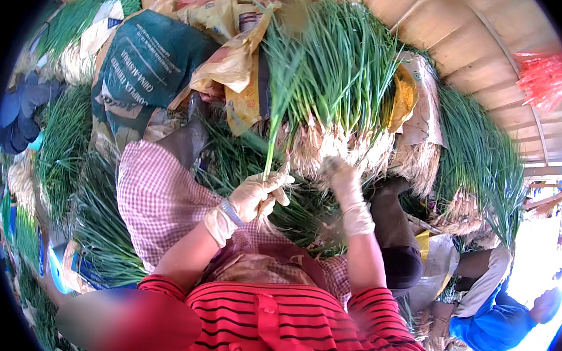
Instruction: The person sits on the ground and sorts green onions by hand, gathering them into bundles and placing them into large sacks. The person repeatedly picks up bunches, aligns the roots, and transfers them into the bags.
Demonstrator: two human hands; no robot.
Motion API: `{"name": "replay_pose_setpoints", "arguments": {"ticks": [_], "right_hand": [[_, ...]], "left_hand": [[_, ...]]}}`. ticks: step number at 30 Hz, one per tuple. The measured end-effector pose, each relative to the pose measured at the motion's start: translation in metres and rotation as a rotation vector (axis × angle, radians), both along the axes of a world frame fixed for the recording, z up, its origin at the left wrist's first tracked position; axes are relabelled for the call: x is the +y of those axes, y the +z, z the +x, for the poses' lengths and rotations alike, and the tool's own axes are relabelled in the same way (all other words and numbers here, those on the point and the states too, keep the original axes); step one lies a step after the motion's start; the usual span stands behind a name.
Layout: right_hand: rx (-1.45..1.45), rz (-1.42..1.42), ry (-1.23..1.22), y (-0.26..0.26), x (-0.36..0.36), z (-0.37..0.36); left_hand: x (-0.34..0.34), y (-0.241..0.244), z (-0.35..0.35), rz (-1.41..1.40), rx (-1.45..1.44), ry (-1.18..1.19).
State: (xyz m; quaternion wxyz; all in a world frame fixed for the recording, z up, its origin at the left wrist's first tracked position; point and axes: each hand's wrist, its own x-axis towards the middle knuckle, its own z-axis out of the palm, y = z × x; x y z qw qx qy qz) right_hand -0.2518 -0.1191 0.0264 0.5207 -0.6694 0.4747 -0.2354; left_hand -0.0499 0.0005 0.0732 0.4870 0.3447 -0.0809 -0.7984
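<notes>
My left hand [253,198], in a pale thin glove with a grey band at the wrist, grips a small bunch of spring onions [273,136]. Their green leaves point away from me, and pale roots hang below the fist. My right hand [345,186], gloved too, is at the root ends of a large heap of spring onions [339,82]. Its fingers are blurred, so whether they pinch a stalk is unclear. Loose green leaves [303,208] lie beneath and between both hands.
Fertilizer sacks [153,56] lie at the left and behind. More spring onions [476,144] lean along the wooden wall [476,57] at right. Red plastic strips [550,81] hang there. A person in blue [494,319] sits at lower right; another person's dark-clothed legs [29,107] show at far left.
</notes>
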Motion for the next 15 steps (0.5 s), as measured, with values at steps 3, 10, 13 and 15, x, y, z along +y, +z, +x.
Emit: {"name": "replay_pose_setpoints", "arguments": {"ticks": [3,10,13,15], "right_hand": [[0.540,-0.161,0.273,-0.040,0.050,0.008],[0.616,-0.593,-0.045,-0.006,-0.024,0.084],[0.785,-0.444,0.251,0.024,-0.047,0.089],[0.809,-0.397,0.310,0.053,-0.037,0.094]], "left_hand": [[0.012,0.003,0.003,-0.090,-0.067,0.040],[0.009,-0.009,0.013,-0.035,-0.019,0.087],[-0.001,-0.030,0.004,0.032,-0.228,0.162],[-0.002,-0.037,0.007,0.065,-0.252,0.222]]}}
